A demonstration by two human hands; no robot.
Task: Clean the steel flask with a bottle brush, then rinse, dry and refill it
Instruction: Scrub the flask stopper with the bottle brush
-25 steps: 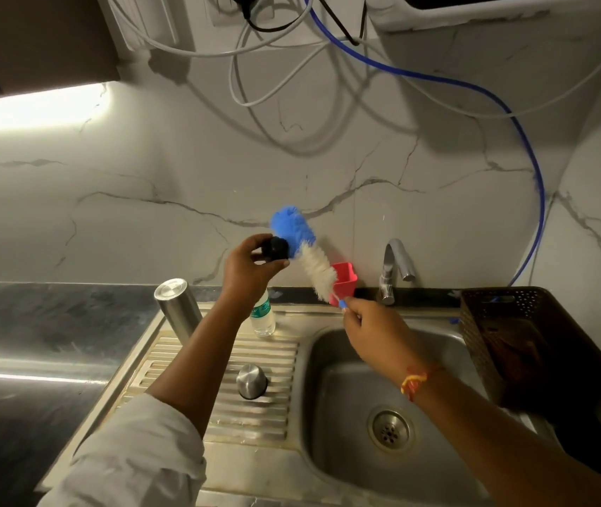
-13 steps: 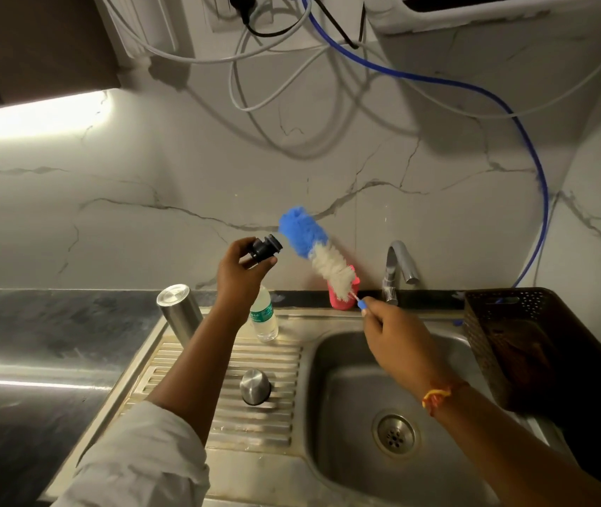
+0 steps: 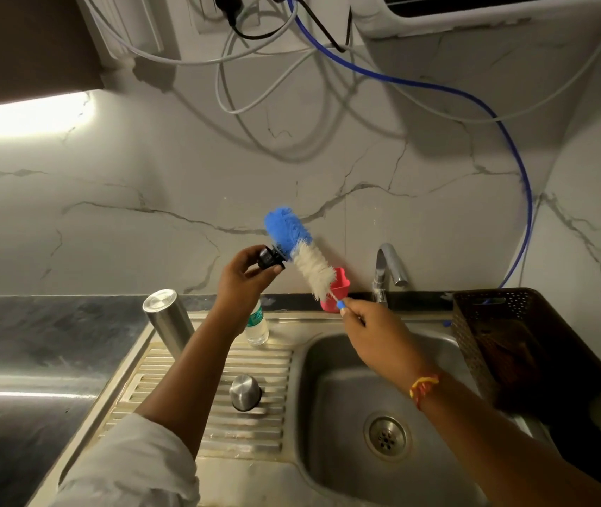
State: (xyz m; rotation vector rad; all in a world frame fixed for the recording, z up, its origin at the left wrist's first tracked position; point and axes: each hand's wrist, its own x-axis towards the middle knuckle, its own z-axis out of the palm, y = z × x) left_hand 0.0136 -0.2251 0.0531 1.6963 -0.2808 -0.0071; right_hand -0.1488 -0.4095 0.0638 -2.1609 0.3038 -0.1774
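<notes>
The left hand [image 3: 240, 283] pinches a small black stopper [image 3: 269, 258] between thumb and fingertips, raised in front of the wall. The right hand [image 3: 372, 331] grips the thin end of the bottle brush [image 3: 302, 254], whose blue tip touches the stopper. The step looks like scrubbing this stopper, not the flask body.

To do it well, I would hold the stopper firmly and turn it a little at a time, so the bristles reach any ridges and threads. Short strokes suit the long, springy brush. Gripping nearer the bristles would give more control. Working lower, above the sink [image 3: 328, 397], would let drips and a dropped stopper fall into the basin.

The steel flask [image 3: 169, 322] stands at the far left corner of the draining board [image 3: 266, 364], a flat closed end uppermost, well apart from both hands. Its steel cap [image 3: 244, 393] sits on the ribs nearer the person, just right of the left forearm.

The room is tight at the far side. A red cup [image 3: 341, 287] stands just behind the brush stem, the tap [image 3: 386, 265] is close on its right, and a small plastic bottle [image 3: 258, 325] stands under the left wrist. A brown basket [image 3: 474, 323] bounds the sink on the right. The open space is over the basin and on the dark tabletop [image 3: 35, 342] to the left.
</notes>
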